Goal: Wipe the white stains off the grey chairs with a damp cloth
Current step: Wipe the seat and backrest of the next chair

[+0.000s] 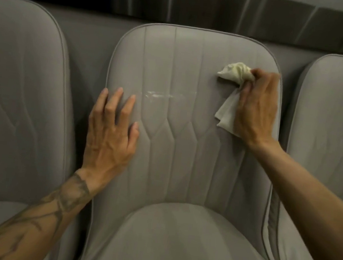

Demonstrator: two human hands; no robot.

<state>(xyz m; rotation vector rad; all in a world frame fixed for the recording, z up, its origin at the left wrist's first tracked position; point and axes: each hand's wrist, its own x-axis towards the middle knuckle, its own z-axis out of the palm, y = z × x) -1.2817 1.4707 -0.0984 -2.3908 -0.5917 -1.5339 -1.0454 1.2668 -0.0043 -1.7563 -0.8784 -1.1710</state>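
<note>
Clearly the work is not finished: a white stain [159,95] remains on the middle chair [185,153]. The right hand [255,105] grips the cloth [234,72] beside it; the left hand [110,131] rests flat.

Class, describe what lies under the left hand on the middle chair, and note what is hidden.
The left hand rests flat on the middle chair's grey backrest, beside the white stain. Whether more stain lies under the palm cannot be seen.

Head view, close, down onto chair [187,131]
</note>
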